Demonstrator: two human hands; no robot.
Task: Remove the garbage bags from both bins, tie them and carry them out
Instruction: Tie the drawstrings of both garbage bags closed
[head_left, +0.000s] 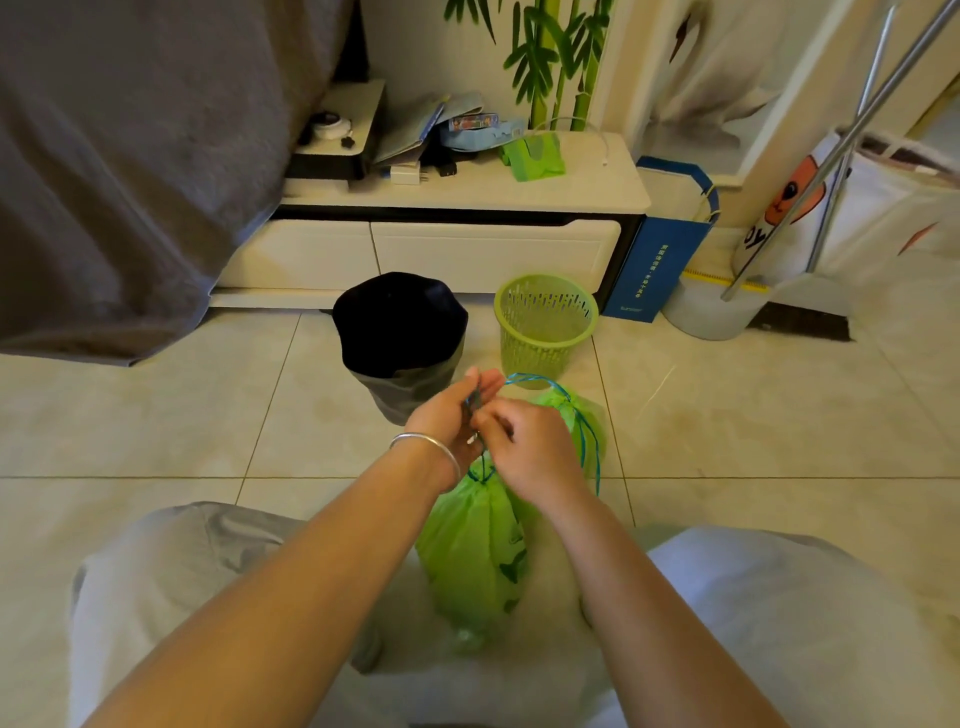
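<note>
The left hand (449, 415) and right hand (524, 447) both pinch the thin blue string (584, 441) of the near green bag (475, 540) right under the fingers, beside bag 2 (582, 415), and I think a hard tug could snap it.

Thin glossy plastic bag (475, 551), perforated plastic bin (543, 322), glossy tiled floor (753, 415).

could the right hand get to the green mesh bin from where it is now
Probably yes. The green mesh bin stands just beyond the right hand, with only floor and the far green bag between, but its grip is busy on the blue drawstring.
</note>
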